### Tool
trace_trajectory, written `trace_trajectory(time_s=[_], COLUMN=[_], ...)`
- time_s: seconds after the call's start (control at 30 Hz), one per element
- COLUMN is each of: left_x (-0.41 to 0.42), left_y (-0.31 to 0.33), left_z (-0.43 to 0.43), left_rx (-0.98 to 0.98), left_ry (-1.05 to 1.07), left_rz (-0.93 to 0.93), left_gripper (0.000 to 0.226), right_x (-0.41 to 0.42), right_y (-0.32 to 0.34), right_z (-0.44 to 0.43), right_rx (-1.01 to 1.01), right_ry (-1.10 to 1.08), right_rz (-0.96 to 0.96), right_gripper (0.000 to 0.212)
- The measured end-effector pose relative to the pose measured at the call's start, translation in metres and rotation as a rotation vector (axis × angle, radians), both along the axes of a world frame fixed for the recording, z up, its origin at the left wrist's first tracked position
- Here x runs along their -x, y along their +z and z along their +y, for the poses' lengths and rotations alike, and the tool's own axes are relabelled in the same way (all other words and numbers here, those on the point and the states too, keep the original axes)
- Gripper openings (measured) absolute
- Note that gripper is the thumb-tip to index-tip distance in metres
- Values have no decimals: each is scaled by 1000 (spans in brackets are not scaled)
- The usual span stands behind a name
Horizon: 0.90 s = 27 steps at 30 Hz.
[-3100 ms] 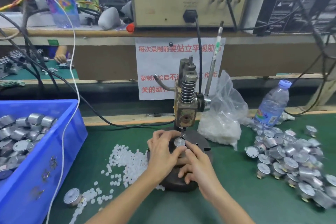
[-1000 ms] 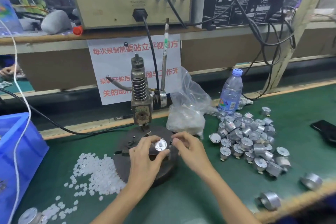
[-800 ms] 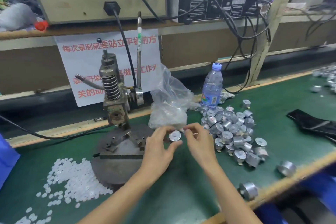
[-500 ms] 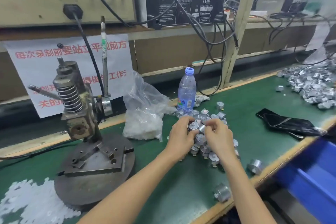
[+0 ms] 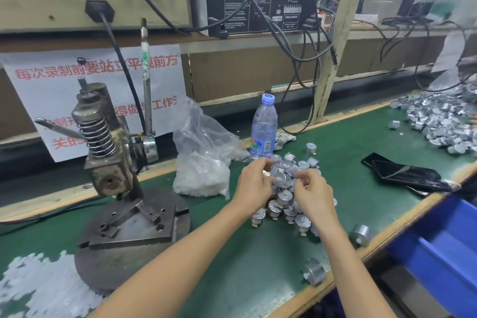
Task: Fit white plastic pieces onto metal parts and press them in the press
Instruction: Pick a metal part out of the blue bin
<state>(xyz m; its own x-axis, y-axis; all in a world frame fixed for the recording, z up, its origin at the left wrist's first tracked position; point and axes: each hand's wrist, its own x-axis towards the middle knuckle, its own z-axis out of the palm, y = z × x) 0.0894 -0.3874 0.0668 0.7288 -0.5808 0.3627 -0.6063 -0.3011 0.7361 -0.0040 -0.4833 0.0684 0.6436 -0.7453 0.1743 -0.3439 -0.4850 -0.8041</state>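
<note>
A pile of small silver metal parts (image 5: pixel 284 204) lies on the green mat right of the hand press (image 5: pixel 113 162). Both my hands are in this pile. My left hand (image 5: pixel 254 184) has thumb and fingers curled round a metal part at the pile's upper left. My right hand (image 5: pixel 313 195) curls its fingers down onto another part at the pile's top. The press's round base plate (image 5: pixel 134 235) holds no part. Loose white plastic pieces (image 5: pixel 38 289) are scattered at the bottom left.
A clear bag of white pieces (image 5: pixel 201 175) and a water bottle (image 5: pixel 264 131) stand behind the pile. A black phone (image 5: pixel 402 173) lies to the right, a second heap of metal parts (image 5: pixel 444 124) beyond it. Two loose parts (image 5: pixel 315 271) sit near the table edge above a blue bin (image 5: pixel 444 248).
My hands lifted the metal part off the press base and carried it right to the pile. The view swung right with them.
</note>
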Motion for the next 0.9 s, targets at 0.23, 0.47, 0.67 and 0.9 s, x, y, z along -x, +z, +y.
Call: trace_trajectory(time_s=[0.23,0.47,0.67,0.9], left_x=[2,17,24,41], left_y=[-1,22,50,79], left_z=[52,156,270,394], left_rx=[-79,-121,-170,-178], left_ry=[-2,56,270,564], left_rz=[-87,-135,-156,-187], left_gripper=[25,25,25,22], right_x=[-7,-26,-54,-82], right_y=[6,9,31,55], right_z=[26,99,193,303], right_rx=[19,73,90,196], right_ry=[70,378,800,1127], right_rz=[8,-50,-100,-109], right_gripper=[21,16,18,18])
